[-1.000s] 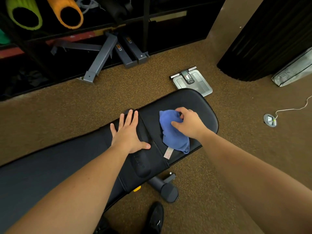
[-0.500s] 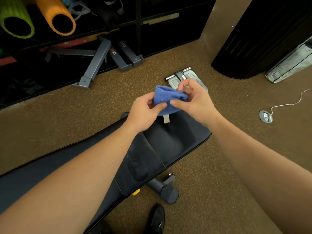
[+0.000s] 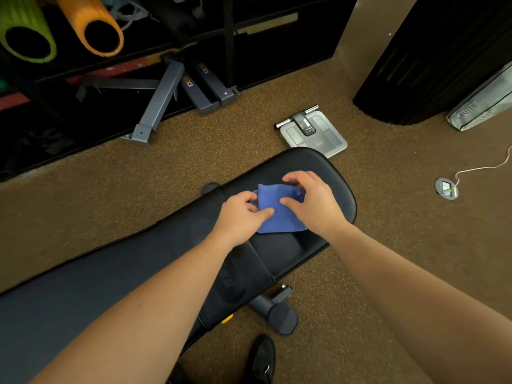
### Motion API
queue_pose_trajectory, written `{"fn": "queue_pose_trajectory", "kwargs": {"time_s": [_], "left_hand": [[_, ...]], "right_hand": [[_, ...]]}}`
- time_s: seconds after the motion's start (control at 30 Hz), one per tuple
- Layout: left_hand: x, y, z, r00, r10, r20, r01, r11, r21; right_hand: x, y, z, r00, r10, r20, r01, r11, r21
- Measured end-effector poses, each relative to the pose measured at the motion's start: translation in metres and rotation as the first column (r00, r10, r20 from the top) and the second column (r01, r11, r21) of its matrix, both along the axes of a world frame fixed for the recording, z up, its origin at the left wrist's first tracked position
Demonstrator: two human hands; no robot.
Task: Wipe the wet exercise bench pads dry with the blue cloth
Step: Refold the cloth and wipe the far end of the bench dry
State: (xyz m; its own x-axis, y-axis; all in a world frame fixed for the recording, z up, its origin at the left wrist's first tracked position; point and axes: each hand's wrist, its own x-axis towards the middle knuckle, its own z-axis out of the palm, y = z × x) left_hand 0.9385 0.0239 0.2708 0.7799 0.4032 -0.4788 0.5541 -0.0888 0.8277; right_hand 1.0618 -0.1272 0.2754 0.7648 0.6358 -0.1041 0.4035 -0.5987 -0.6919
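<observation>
**Bench and floor**

A black padded exercise bench [image 3: 327, 173] runs from lower left to upper right in 2 pads, with a seam where they meet. On the shorter seat pad lies a folded blue cloth [image 3: 277, 214], under the fingertips of the left hand [image 3: 238, 220] and right hand [image 3: 313, 206]. The bench stands on speckled brown carpet [image 3: 194, 162]. Directly on the carpet just beyond the seat pad's far end lies a grey body scale [image 3: 315, 134]; a round floor socket [image 3: 446, 189] sits well apart on the right.
</observation>
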Motion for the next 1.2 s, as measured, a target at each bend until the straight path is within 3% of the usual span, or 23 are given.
{"fn": "queue_pose_trajectory", "kwargs": {"time_s": [0.1,0.17,0.23,0.27,0.37,0.47,0.6,0.7,0.87,1.0,1.2], "left_hand": [[-0.004,0.006,-0.002,0.988,0.153,0.038,-0.153,0.988,0.007],[-0.012,0.018,-0.003,0.978,0.193,0.082,-0.205,0.962,0.178],[-0.02,0.036,-0.007,0.997,0.072,0.035,-0.08,0.896,0.436],[-0.024,0.045,-0.011,0.997,-0.028,-0.073,0.061,0.86,0.507],[-0.031,0.061,-0.017,0.885,-0.261,-0.384,0.428,0.78,0.456],[-0.031,0.065,-0.021,0.879,-0.267,-0.395,0.438,0.779,0.448],[-0.028,0.069,-0.025,0.867,-0.235,-0.44,0.444,0.765,0.467],[-0.025,0.07,-0.026,0.853,-0.243,-0.461,0.47,0.741,0.48],[-0.027,0.069,-0.027,0.858,-0.242,-0.453,0.467,0.733,0.495],[-0.03,0.068,-0.025,0.866,-0.236,-0.441,0.452,0.748,0.486],[-0.03,0.066,-0.025,0.867,-0.228,-0.444,0.446,0.751,0.486]], "right_hand": [[-0.011,0.018,-0.005,0.953,0.102,0.285,-0.087,0.994,-0.065],[-0.03,0.026,-0.015,0.921,0.285,0.266,-0.212,0.939,-0.27],[-0.051,0.025,-0.031,0.876,0.413,0.249,-0.26,0.839,-0.478],[-0.058,0.023,-0.037,0.863,0.418,0.282,-0.243,0.835,-0.494],[-0.072,0.011,-0.044,0.81,0.471,0.351,-0.288,0.839,-0.461],[-0.076,-0.005,-0.05,0.719,0.592,0.365,-0.414,0.786,-0.46],[-0.063,0.003,-0.056,0.621,0.671,0.405,-0.464,0.731,-0.501],[-0.045,0.04,-0.058,0.625,0.629,0.462,-0.435,0.772,-0.463],[-0.004,0.092,-0.056,0.725,0.512,0.461,-0.352,0.85,-0.392],[0.031,0.078,-0.056,0.815,0.326,0.479,-0.176,0.927,-0.331],[0.073,0.02,-0.049,0.89,0.071,0.45,0.08,0.948,-0.308]]}}
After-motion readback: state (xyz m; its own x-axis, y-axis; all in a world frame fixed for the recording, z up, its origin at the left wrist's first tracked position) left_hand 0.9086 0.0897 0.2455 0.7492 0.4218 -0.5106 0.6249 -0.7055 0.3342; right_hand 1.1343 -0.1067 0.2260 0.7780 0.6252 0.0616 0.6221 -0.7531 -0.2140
